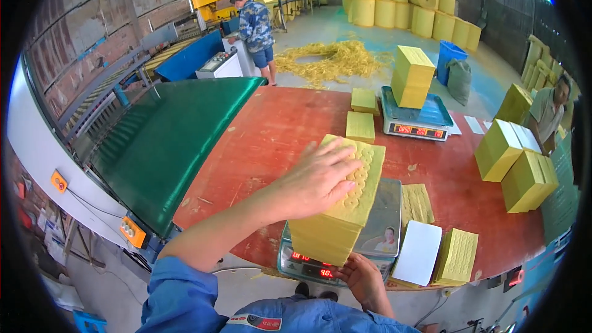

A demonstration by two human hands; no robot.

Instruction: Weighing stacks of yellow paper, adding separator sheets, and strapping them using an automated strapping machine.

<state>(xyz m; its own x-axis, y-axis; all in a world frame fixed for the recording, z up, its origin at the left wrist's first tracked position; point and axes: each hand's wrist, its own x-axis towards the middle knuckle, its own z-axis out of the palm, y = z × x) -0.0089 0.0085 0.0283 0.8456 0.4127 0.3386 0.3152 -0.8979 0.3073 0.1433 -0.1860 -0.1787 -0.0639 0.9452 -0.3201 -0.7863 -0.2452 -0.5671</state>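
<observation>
A tall stack of yellow embossed paper (336, 231) stands over a digital scale (383, 219) with a metal pan and red lit figures, at the table's near edge. My left hand (324, 179) lies across the top of the stack, fingers spread and pressed flat on the patterned sheet. At the stack's lower near corner is my right hand (362, 277), its fingers bent against the bottom edge beside the scale's display. Whether those fingertips reach under the stack is hidden. Right of the scale lie a white sheet (418, 253) and a smaller yellow stack (457, 257).
A second scale (414, 128) bears another yellow stack (413, 77) farther back on the red table (246, 148). Several wrapped stacks (529, 179) stand at the right, near a seated person (546, 111). Left is a green conveyor belt (166, 142); another person (254, 31) stands beyond.
</observation>
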